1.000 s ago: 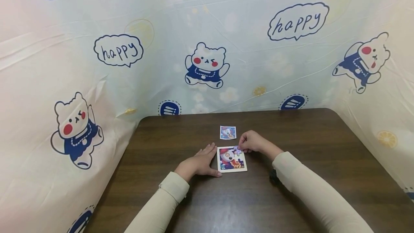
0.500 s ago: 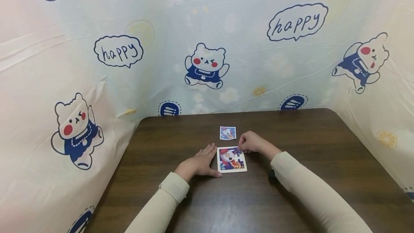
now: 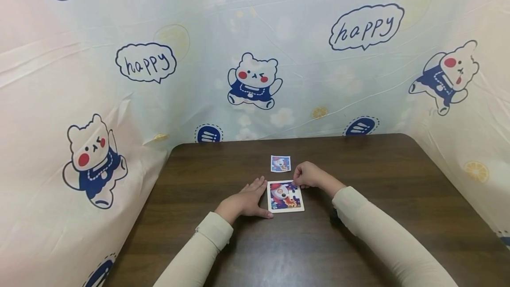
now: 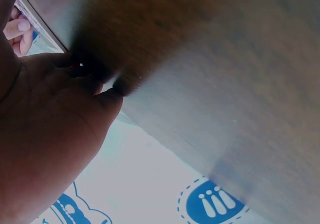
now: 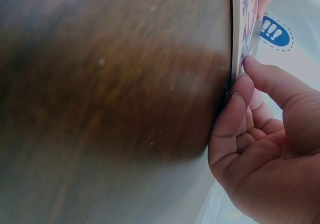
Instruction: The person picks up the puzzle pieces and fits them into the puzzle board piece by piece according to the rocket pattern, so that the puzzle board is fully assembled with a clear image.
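Observation:
A square jigsaw puzzle (image 3: 283, 198) in a white-edged tray lies on the table, its picture showing a cartoon figure. White gaps show near its right side. My left hand (image 3: 248, 199) rests flat along the tray's left edge, fingers spread and thumb at the near corner. At the far right corner, my right hand (image 3: 311, 175) pinches the tray's edge with curled fingers. Its thumb (image 5: 270, 81) lies on the printed face there, over a bit of purple, and a finger presses the side. That corner is partly hidden by the fingertips. The left wrist view is dark around the left fingertips.
Beyond the puzzle lies a small picture card (image 3: 280, 164) with a similar image. A small black object (image 3: 335, 216) shows under the right sleeve. The brown table (image 3: 223, 163) ends at a printed cloth (image 3: 191, 101) behind and at the sides.
One second ago a light purple puzzle piece showed tilted at the far right corner under the right fingertips. It now sits lower and is mostly covered. The left hand has not moved.

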Demonstrator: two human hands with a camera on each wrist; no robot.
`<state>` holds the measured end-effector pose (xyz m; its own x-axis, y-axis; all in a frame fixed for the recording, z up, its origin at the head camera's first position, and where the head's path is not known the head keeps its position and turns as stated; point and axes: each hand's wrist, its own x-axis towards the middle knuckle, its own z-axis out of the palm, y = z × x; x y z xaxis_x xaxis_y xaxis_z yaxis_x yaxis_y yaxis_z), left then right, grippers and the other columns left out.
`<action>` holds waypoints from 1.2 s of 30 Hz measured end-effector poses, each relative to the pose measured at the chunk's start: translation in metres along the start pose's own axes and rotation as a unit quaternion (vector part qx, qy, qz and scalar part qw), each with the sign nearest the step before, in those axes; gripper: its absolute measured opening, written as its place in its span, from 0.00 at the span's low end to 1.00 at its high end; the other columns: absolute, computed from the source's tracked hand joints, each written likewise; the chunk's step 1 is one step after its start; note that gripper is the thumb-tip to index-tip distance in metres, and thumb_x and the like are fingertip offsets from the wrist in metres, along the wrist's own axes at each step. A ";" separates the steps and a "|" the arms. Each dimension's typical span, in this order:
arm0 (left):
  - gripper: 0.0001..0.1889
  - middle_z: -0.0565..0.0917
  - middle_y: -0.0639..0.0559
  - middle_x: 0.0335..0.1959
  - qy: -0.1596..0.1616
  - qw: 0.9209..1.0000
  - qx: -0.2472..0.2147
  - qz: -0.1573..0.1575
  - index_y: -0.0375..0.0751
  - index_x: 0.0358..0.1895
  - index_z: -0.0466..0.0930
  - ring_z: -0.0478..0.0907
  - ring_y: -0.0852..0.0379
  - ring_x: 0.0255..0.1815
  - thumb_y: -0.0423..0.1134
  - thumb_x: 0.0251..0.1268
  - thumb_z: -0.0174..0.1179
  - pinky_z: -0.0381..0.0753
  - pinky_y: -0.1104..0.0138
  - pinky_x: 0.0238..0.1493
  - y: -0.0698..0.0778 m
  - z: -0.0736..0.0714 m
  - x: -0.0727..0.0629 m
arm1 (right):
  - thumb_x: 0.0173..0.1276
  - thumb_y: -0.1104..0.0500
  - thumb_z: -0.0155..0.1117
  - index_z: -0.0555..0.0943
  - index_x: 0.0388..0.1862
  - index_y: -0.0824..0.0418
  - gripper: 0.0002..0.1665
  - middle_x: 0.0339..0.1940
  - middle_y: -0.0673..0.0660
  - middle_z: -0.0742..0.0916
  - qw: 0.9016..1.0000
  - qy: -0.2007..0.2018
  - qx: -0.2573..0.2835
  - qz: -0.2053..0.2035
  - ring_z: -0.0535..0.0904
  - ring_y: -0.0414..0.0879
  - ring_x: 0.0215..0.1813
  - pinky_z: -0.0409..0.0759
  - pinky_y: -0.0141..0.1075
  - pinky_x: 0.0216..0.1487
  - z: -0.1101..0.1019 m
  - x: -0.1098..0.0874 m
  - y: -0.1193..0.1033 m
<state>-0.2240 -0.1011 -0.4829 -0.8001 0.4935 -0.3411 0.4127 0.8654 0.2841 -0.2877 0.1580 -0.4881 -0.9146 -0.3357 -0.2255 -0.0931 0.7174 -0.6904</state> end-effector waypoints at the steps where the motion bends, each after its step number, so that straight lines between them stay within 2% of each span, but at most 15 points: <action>1: 0.60 0.43 0.45 0.81 0.001 1.000 -0.001 0.001 0.40 0.80 0.45 0.39 0.49 0.81 0.71 0.52 0.64 0.47 0.53 0.77 0.000 0.000 0.000 | 0.61 0.61 0.74 0.81 0.27 0.59 0.09 0.24 0.54 0.83 1.000 0.001 -0.001 0.001 0.80 0.45 0.25 0.80 0.35 0.26 0.000 0.000 0.000; 14: 0.60 0.44 0.46 0.81 -0.001 1.000 -0.006 -0.004 0.41 0.80 0.46 0.39 0.49 0.81 0.71 0.52 0.65 0.47 0.53 0.77 0.001 0.000 0.000 | 0.63 0.60 0.74 0.81 0.28 0.60 0.09 0.24 0.54 0.82 1.000 0.009 -0.015 0.011 0.79 0.46 0.25 0.78 0.35 0.26 0.001 -0.004 -0.004; 25: 0.61 0.43 0.46 0.82 -0.001 1.000 -0.015 -0.002 0.42 0.80 0.46 0.38 0.49 0.81 0.72 0.51 0.65 0.46 0.53 0.77 -0.003 0.003 0.003 | 0.63 0.61 0.74 0.82 0.27 0.59 0.08 0.25 0.54 0.83 1.000 0.002 -0.008 0.013 0.79 0.46 0.26 0.79 0.35 0.27 0.001 -0.001 -0.001; 29: 0.60 0.43 0.47 0.82 -0.008 1.000 -0.012 -0.009 0.41 0.80 0.45 0.38 0.50 0.81 0.71 0.52 0.64 0.44 0.54 0.77 0.000 0.000 0.001 | 0.63 0.60 0.73 0.82 0.28 0.59 0.08 0.25 0.54 0.83 1.000 0.000 -0.012 0.016 0.79 0.46 0.27 0.79 0.35 0.27 0.000 -0.001 -0.002; 32: 0.60 0.43 0.47 0.82 -0.006 1.000 -0.009 -0.010 0.42 0.80 0.45 0.38 0.50 0.81 0.71 0.52 0.64 0.45 0.54 0.77 0.001 -0.001 0.000 | 0.63 0.59 0.73 0.82 0.29 0.59 0.08 0.25 0.54 0.83 1.000 -0.002 -0.011 0.007 0.79 0.47 0.27 0.79 0.36 0.27 -0.001 -0.002 -0.002; 36: 0.60 0.42 0.46 0.82 -0.006 1.000 -0.004 -0.009 0.42 0.80 0.45 0.38 0.49 0.81 0.71 0.52 0.64 0.46 0.54 0.77 0.002 -0.001 0.000 | 0.64 0.59 0.73 0.84 0.30 0.59 0.06 0.26 0.54 0.84 1.000 -0.011 0.018 -0.008 0.80 0.47 0.28 0.81 0.37 0.30 -0.005 -0.004 0.002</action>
<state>-0.2236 -0.1000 -0.4812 -0.8023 0.4790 -0.3562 0.3950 0.8734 0.2849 -0.2862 0.1635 -0.4854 -0.9047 -0.3593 -0.2291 -0.0923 0.6901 -0.7178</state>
